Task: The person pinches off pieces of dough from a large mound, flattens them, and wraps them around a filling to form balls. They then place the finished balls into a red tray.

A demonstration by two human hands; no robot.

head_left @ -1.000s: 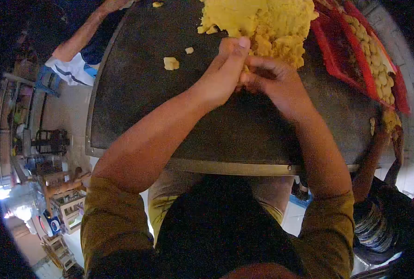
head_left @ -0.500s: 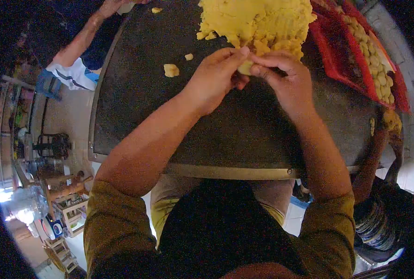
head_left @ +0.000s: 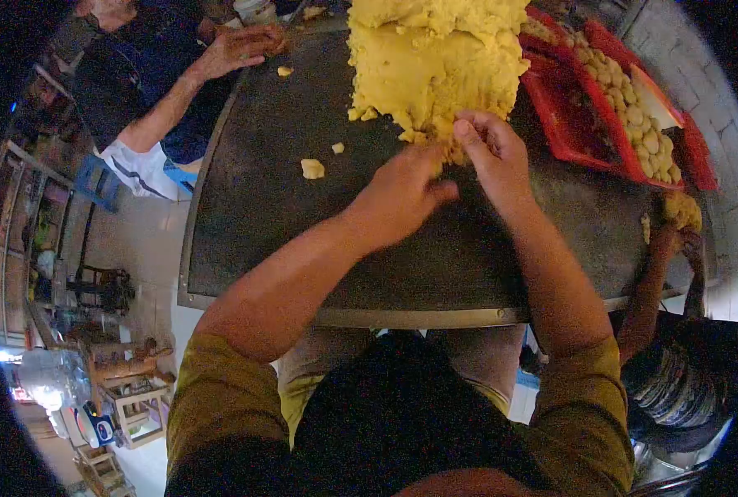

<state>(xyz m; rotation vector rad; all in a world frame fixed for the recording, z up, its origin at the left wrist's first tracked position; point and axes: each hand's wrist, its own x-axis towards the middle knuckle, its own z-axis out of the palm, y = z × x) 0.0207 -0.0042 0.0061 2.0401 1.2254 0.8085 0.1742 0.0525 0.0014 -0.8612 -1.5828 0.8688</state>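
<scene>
dough mound (head_left: 435, 66): soft, crumbly, pinch near edge | right hand (head_left: 489, 157) fingers pinching dough | left hand (head_left: 402, 199) fingers loosely curled, empty | counter (head_left: 253, 199)

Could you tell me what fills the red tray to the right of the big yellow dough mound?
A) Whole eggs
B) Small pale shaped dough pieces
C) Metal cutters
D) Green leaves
B: the red tray beside the yellow dough mound holds rows of small pale dough pieces, lumpy and cream-coloured.
</scene>
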